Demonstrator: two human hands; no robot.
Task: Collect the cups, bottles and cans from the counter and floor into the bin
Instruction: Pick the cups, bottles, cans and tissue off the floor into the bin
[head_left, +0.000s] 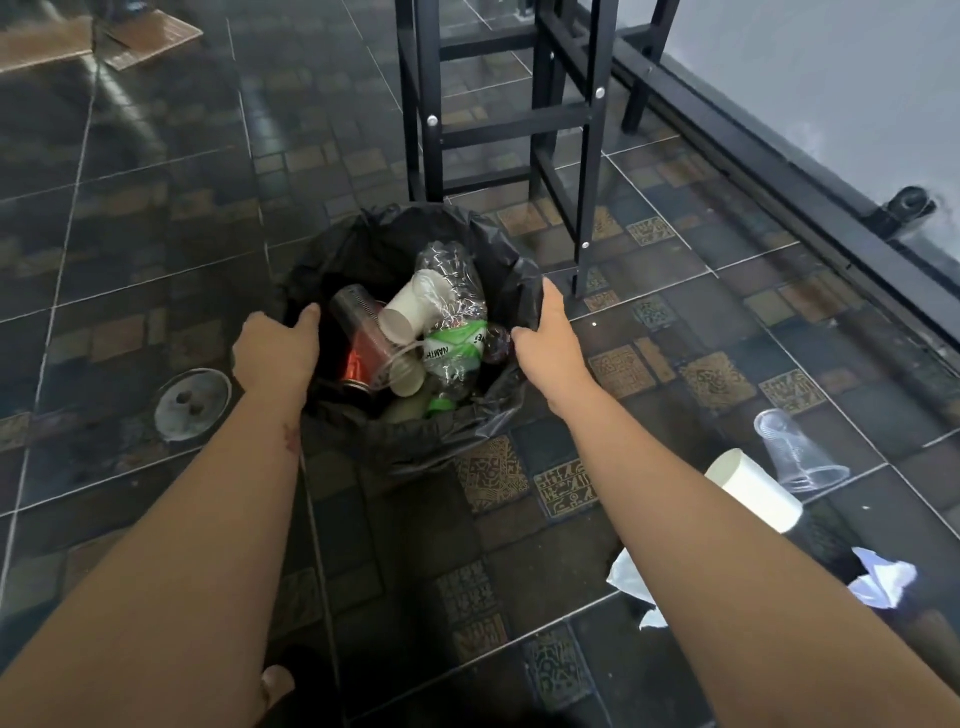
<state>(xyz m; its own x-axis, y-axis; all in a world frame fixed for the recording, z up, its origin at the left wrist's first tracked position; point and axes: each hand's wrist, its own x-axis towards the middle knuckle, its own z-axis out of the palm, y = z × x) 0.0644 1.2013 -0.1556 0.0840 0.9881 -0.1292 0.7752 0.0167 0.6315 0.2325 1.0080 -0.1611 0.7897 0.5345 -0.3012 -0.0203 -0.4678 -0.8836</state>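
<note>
A round bin lined with a black bag (395, 234) stands on the tiled floor in the middle. Inside lie a crushed clear bottle with a green label (454, 332), white paper cups (410, 312), a clear plastic cup and a red can (358, 364). My left hand (275, 348) grips the bin's left rim. My right hand (545, 332) grips the bag at the right rim. On the floor to the right lie a white paper cup (753, 488) and a clear plastic cup (795, 452), both on their sides.
Black metal stool legs (587, 156) stand just behind the bin. A black rail (779, 171) runs along the right wall. Crumpled white paper (883, 577) lies near my right forearm. A round floor drain (192, 402) sits left of the bin. Cardboard lies at the far left.
</note>
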